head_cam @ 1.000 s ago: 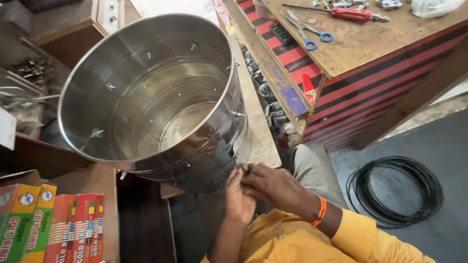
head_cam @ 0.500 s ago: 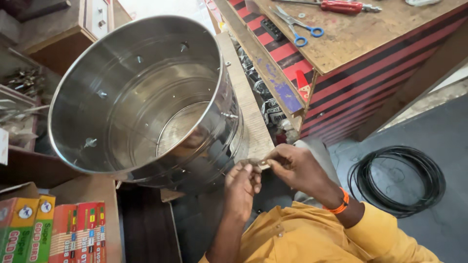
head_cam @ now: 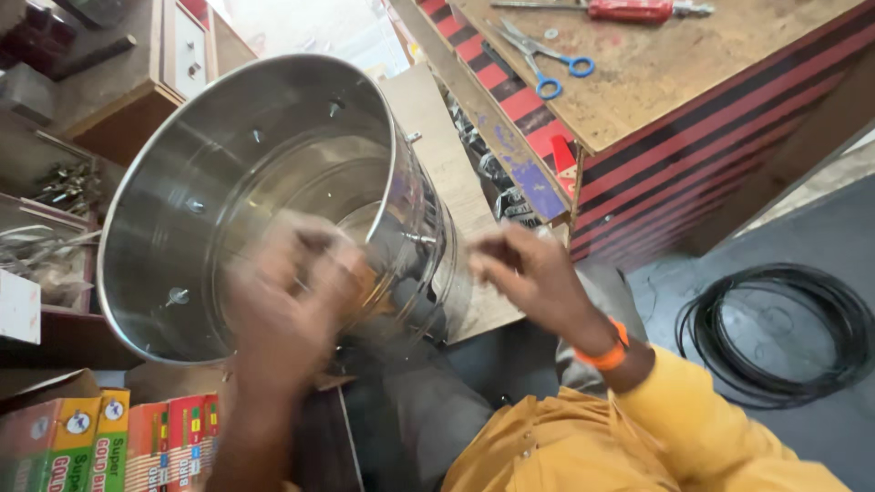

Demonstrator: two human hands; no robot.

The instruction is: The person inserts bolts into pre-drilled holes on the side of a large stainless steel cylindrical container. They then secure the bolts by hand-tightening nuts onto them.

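A large shiny steel drum [head_cam: 196, 155] lies tilted on my lap, its open mouth facing me, with small bolts and holes in its wall. My left hand [head_cam: 290, 296] is motion-blurred in front of the drum's lower rim, reaching toward its inside; its fingers cannot be made out. My right hand [head_cam: 527, 271], with an orange band at the wrist and a yellow sleeve, hovers just right of the drum's outer wall. Its fingertips are pinched together, and I cannot see whether anything small sits between them.
A wooden workbench [head_cam: 693, 82] with red and black striped sides stands at the right, carrying blue-handled scissors [head_cam: 547, 64] and a red-handled screwdriver [head_cam: 629, 9]. A coil of black cable [head_cam: 784, 337] lies on the grey floor. Colourful cardboard boxes [head_cam: 91, 446] sit at the lower left.
My hands were together below the drum's rim on a small part. They have separated: the left swung up to the drum's mouth, the right moved up beside its outer wall.
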